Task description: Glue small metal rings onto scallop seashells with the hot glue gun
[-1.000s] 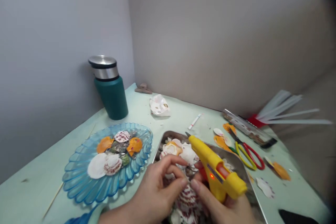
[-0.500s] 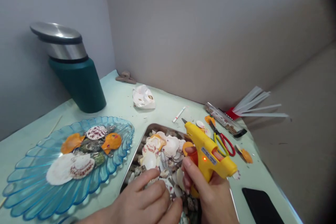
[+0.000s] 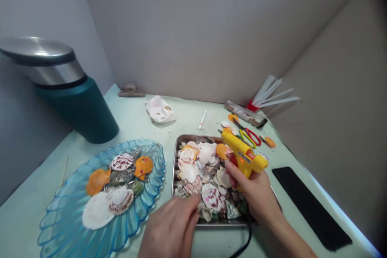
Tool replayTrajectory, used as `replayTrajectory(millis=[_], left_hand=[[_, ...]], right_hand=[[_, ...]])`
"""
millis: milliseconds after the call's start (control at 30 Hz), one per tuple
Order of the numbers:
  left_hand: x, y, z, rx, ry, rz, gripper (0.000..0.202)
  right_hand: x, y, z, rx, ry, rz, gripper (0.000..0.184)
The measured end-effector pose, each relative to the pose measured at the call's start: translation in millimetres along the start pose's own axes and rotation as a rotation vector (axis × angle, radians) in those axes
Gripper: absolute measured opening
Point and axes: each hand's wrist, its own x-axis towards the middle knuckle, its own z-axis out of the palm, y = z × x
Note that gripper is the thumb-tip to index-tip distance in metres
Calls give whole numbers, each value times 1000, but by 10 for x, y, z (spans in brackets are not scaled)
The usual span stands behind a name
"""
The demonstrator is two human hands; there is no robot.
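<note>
My right hand (image 3: 252,189) grips a yellow hot glue gun (image 3: 242,151) over the right side of a metal tray (image 3: 197,225). Its red light glows and its nozzle points up and left. Seashells (image 3: 187,172) of many patterns fill the tray, with a purple-and-white scallop shell (image 3: 213,197) near the front. At the tray's front left corner is my left hand (image 3: 171,225), back upward and fingers drawn together; what they hold, if anything, is hidden. On the left, a blue shell-shaped dish (image 3: 62,219) carries orange, white and spotted shells around a darker cluster.
A green bottle (image 3: 75,109) stands at the back left. Behind the tray lie a crumpled wrapper (image 3: 160,109) and a small white stick (image 3: 202,120). Scissors (image 3: 252,136), glue sticks (image 3: 269,92) and a black strip (image 3: 311,207) are on the right. A black cord (image 3: 244,246) runs in front.
The view has shifted, showing more of the tray. My left hand has drawn back from over the shells to the tray's front left corner. My right hand still holds the glue gun.
</note>
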Motion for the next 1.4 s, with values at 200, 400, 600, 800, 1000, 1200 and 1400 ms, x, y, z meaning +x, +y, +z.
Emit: replayTrajectory(millis=[200,400,600,800,1000,1200,1400], left_hand=[[-9,-39,-11,6,-55,-23,38],[18,15,-45,28,-36,-71,31],[200,170,-131,35,-107,-236,31],[555,345,-54,78,-207,-245,21],[791,272,2,289,-374,-151,28],[745,194,39,321,-353,-163,29],[936,79,51,571,-173,25,31]], right_hand=[[-4,-63,50,5,84,-9,30],[-63,-107,44,0,-12,-104,21],[-145,-129,-94,5,-149,-243,20],[-85,-109,-199,77,-229,-264,24],[-36,-30,-230,126,-246,-235,26],[-16,0,-252,147,-189,-208,27],[-6,-29,-251,172,-154,-212,25]])
